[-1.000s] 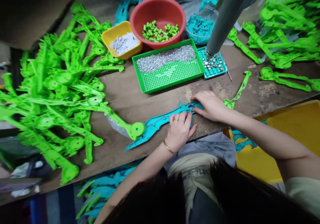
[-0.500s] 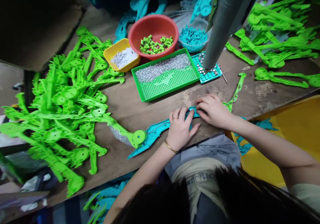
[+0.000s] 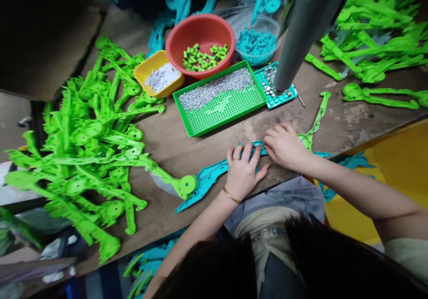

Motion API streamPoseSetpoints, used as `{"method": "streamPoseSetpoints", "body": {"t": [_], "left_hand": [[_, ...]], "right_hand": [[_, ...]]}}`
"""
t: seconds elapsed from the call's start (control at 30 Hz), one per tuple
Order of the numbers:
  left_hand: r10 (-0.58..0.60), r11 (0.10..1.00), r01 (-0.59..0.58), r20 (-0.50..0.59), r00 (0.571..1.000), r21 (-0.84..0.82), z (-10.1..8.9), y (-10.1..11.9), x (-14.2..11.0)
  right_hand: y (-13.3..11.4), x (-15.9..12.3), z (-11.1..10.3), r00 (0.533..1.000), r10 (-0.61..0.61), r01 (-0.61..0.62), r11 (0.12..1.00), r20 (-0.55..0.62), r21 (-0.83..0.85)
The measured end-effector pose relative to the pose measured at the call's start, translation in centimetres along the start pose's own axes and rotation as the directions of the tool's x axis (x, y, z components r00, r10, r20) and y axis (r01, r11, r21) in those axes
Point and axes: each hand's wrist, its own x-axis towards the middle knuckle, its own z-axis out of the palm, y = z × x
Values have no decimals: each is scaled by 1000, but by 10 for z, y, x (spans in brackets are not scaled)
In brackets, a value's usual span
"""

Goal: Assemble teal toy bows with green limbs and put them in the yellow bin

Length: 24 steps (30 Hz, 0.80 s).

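Note:
A long turquoise plastic part [image 3: 212, 172] lies on the table in front of me, with a thin metal rod along it. My left hand [image 3: 244, 167] rests over its middle, fingers spread and thumb stretched out to the side. Just to the right, my right hand [image 3: 284, 147] bends down at the same part with its fingertips drawn together; whatever is between them is hidden. A green jointed piece [image 3: 186, 185] overlaps the part's left end, and another green piece [image 3: 317, 120] stands out beyond my right hand.
Green pieces pile up on the left [image 3: 96, 129] and right [image 3: 377, 27]. Behind my hands are a green tray [image 3: 227, 121] of small metal pins, a red bowl [image 3: 200, 25], a yellow tub [image 3: 167, 87], a turquoise tray [image 3: 284, 98] and a grey post [image 3: 297, 36]. A yellow bin [image 3: 384, 192] stands right.
The fingers of my right hand have drawn closer together over the turquoise part. My left hand stays on it almost unmoved. The view has shifted slightly.

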Motion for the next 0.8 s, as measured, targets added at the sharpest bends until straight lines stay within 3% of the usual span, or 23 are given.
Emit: {"method": "streamPoseSetpoints", "body": {"t": [0.07, 0.17, 0.3, 0.57, 0.8], "left_hand": [[-2, 1000, 2, 3, 1000, -17, -2, -1, 0], [6, 999, -5, 11, 1000, -52, -4, -2, 1], [-1, 998, 1, 3, 1000, -56, -2, -1, 2], [-29, 996, 31, 17, 999, -79, 1, 0, 2], [-37, 994, 41, 36, 999, -104, -1, -2, 3]], "right_hand": [[3, -7, 1, 999, 16, -14, 997, -29, 73], [9, -26, 4, 984, 54, -31, 990, -171, 136], [9, -51, 10, 951, -6, -10, 999, -310, -48], [5, -70, 20, 928, -113, 58, 985, -354, -164], [2, -84, 27, 943, -105, 49, 982, -316, -182]]}}
